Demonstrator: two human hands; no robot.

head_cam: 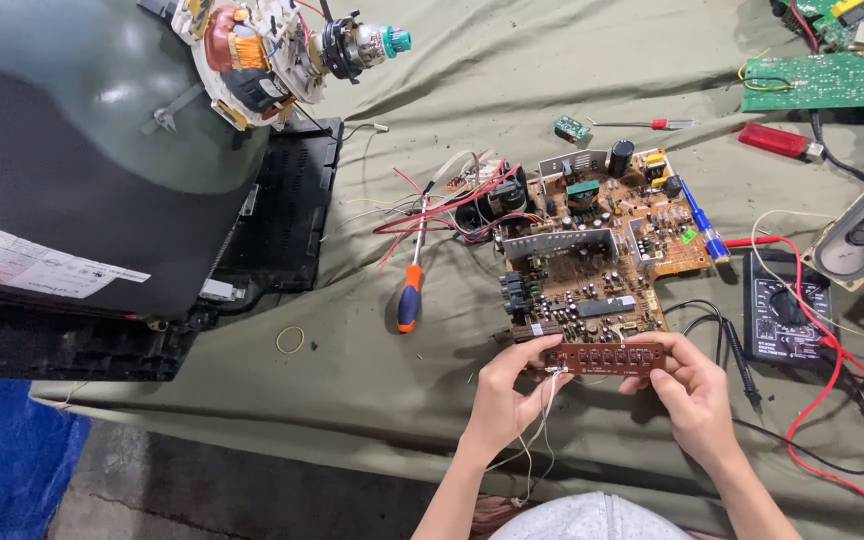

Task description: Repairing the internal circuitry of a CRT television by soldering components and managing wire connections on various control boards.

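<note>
I hold a narrow brown button board (604, 357) at the near edge of the large brown circuit board (592, 250), over the olive cloth (372, 380). My left hand (507, 395) pinches its left end, fingers closed on the edge; my right hand (687, 385) clamps the right end the same way. It seems light and stiff but brittle, so I judge the bare ends safest, off the row of switches. Thin white wires (542, 420) trail from its left end and look easy to tear. An orange-handled screwdriver (413, 270) lies left, a black multimeter (787, 310) right.
</note>
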